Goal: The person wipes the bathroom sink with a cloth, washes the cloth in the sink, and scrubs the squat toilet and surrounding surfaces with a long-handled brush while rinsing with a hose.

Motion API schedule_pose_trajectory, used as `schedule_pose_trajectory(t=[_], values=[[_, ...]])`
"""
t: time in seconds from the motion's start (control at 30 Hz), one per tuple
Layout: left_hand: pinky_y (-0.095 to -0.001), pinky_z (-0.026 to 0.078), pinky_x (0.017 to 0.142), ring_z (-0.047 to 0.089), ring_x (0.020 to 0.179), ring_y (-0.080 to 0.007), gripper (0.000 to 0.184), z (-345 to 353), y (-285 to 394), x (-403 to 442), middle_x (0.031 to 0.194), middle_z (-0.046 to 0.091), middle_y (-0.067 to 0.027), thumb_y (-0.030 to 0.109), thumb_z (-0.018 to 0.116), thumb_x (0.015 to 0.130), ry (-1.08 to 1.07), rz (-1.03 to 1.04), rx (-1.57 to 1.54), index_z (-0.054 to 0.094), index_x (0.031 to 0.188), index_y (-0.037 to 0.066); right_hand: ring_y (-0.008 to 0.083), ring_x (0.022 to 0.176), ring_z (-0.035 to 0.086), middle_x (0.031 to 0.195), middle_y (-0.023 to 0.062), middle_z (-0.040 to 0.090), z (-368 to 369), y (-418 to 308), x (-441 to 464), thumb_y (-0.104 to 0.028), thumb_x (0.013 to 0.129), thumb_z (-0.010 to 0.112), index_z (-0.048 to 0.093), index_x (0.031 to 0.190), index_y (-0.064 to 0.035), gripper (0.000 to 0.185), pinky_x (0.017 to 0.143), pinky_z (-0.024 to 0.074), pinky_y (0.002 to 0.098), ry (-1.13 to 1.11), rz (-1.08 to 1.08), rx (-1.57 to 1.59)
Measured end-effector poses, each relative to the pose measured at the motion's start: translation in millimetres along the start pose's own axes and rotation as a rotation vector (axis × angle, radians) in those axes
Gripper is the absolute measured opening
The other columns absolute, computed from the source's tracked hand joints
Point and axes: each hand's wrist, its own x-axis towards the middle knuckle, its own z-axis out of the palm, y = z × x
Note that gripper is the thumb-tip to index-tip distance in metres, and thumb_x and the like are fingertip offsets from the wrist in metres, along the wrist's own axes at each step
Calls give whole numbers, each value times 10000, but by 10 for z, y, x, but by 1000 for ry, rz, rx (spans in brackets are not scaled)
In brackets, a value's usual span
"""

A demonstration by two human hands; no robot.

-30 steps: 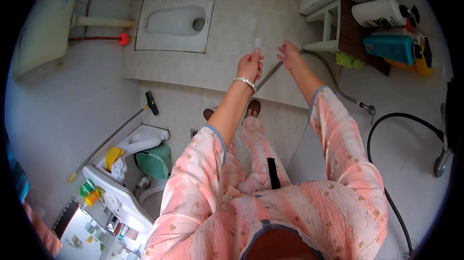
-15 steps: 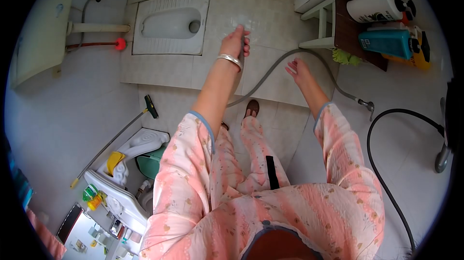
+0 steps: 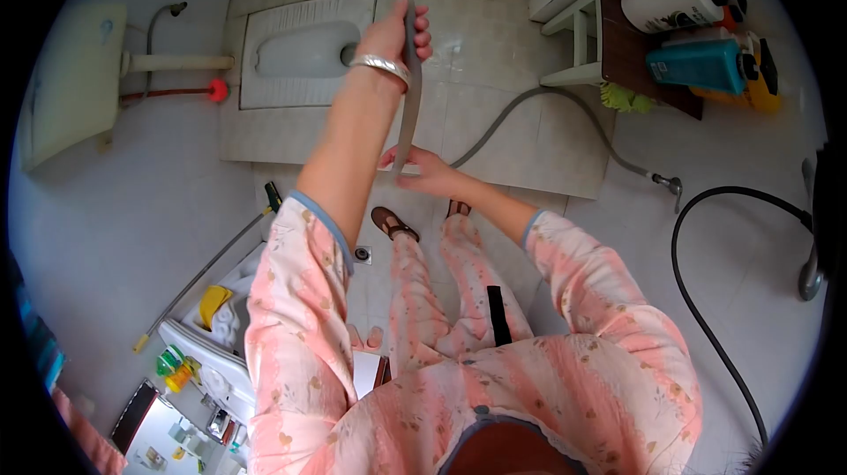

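My left hand [image 3: 401, 34], with a silver bracelet at its wrist, is closed around a grey hose [image 3: 410, 109] near its pale end. That end points up and away, just right of the squat toilet [image 3: 309, 52]. Lower down, my right hand [image 3: 422, 172] is at the hanging part of the same hose, with its fingers around it. From there the hose curves over the tiled step to a metal tap [image 3: 672, 188] on the right. Water wets the tiles beside the toilet.
A stool [image 3: 582, 43] at the upper right bears bottles [image 3: 697, 66]. A black hose [image 3: 706, 334] hangs on the right. On the left are a cistern [image 3: 75, 82], a long-handled brush [image 3: 207, 272] and a washbasin [image 3: 207, 351]. A floor drain [image 3: 363, 254] lies near my feet.
My left hand has moved up and to the left with the hose end. My right hand, open and apart from the hose before, has come left and taken hold of it.
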Motion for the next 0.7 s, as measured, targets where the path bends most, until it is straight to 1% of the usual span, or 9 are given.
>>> schedule_pose_trajectory(t=[0.07,0.13,0.2,0.27,0.33,0.4,0.53,0.63,0.7], values=[[-225,294,413,351,482,-86,330,53,206,8,623,424,11,343,426,935,-23,12,25,500,911,22,207,994,543,1063,78,584,85,254,-16,-171,720,638,555,1044,-65,351,872,424,327,49,-23,128],[-223,292,409,346,481,-81,334,131,427,-11,620,414,14,343,428,934,-50,22,50,504,909,19,161,792,588,828,45,622,54,527,-139,-192,719,643,581,893,-68,223,757,465,332,211,136,-61],[-220,292,408,331,472,-77,337,237,652,-49,613,395,12,332,420,938,-38,64,119,508,921,7,184,715,599,754,88,619,-92,770,-434,-203,731,626,588,861,-69,190,672,474,352,337,237,-244],[-233,294,385,324,445,-81,319,284,831,19,590,394,15,339,394,945,-86,73,169,486,921,34,260,734,611,783,140,625,-403,972,-836,-211,742,603,592,909,-54,229,674,474,349,306,212,-282],[-222,277,361,307,415,-76,307,389,954,100,569,392,24,332,353,958,-146,108,228,464,913,50,329,758,599,821,157,626,-628,963,-1293,-204,735,595,600,937,-53,253,671,474,363,401,324,-388],[-219,275,363,304,414,-75,307,533,1020,156,569,389,25,332,351,959,-154,131,267,463,912,51,340,805,587,876,152,622,-881,923,-1851,-180,720,595,594,968,-54,277,706,468,378,351,341,-492],[-214,272,364,296,413,-71,317,852,889,267,568,380,26,344,351,958,-219,125,358,457,919,48,377,842,547,910,184,584,-1175,991,-2975,-137,697,594,569,993,-33,314,736,445,417,469,336,-789],[-213,274,365,301,420,-72,324,1066,534,432,576,380,23,357,359,954,-297,71,399,449,933,47,377,791,546,835,182,579,-1179,599,-3400,-127,699,601,561,930,-17,259,693,443,426,555,312,-929],[-214,281,367,314,425,-76,315,1229,303,510,583,386,17,354,365,952,-287,50,400,450,938,51,366,776,545,797,179,577,-1107,503,-3705,-148,722,608,542,899,-25,225,671,438,436,501,460,-952]])
